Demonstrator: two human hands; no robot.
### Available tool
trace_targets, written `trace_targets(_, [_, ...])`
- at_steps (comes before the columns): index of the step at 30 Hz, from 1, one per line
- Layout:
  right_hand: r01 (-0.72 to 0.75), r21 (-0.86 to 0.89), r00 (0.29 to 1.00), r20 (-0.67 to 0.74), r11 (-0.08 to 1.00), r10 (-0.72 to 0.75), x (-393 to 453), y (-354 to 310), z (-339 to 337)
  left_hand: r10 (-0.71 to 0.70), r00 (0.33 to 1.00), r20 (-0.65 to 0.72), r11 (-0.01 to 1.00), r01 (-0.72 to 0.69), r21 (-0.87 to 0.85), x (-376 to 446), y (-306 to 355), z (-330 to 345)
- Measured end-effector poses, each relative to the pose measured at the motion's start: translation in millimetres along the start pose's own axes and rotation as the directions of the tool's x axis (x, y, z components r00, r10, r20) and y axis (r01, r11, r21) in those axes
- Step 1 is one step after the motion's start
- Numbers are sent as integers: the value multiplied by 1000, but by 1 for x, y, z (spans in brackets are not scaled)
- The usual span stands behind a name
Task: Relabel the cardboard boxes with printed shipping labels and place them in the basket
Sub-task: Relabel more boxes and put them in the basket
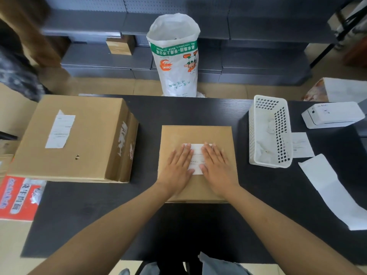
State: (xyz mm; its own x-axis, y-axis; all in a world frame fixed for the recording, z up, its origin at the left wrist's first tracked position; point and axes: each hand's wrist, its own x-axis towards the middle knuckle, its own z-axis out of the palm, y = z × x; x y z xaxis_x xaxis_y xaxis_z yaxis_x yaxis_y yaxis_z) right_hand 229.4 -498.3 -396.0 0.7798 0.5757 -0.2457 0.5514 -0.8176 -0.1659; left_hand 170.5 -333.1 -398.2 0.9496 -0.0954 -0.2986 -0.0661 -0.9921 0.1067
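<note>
While flat, both hands press label onto box.

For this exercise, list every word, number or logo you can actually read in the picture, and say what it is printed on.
Nothing can be quoted with certainty.
White sack: green band and characters, upside down, blurred.
Red package: large characters, sideways, not clearly readable.
Label under both hands, on the small box: too small.
Label on the large box: too small.
Printer marking: too small.

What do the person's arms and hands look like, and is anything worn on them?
Both forearms are bare up to the picture's edge: no sleeves show. The left hand and the right hand have no gloves, and no rings, watch or bracelet can be seen.
</note>
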Motion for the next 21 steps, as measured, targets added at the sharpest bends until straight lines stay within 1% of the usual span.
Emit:
trace_targets(3, [14,7,1000,22,1000,-14,2,5,8,-25,999,-21,998,24,-54,-2,-3,4])
trace_targets(6, [24,0,999,22,1000,-24,1,8,11,-16,1000,-23,999,14,-51,-1,-5,5])
trace_targets(9, [17,9,1000,0,1000,-17,-1,8,10,-28,999,-23,996,26,-91,1,-5,0])
trace_targets(11, [-19,18,999,-38,1000,20,0,10,8,-59,998,-32,990,55,-129,3,-6,-3])
trace_targets(12, [-34,19,998,-47,999,35,1,11,7,-79,996,-34,989,74,-130,4,-7,-4])
trace_targets(14, [-34,9,999,-21,999,35,3,16,5,-107,994,-28,989,104,-105,4,-9,-3])
trace_targets(16, [-22,8,1000,3,1000,22,3,20,7,-112,993,-25,991,110,-69,4,-11,1])
trace_targets(21, [-14,-18,1000,4,1000,14,2,22,9,-117,992,-39,993,116,-35,5,-11,8])
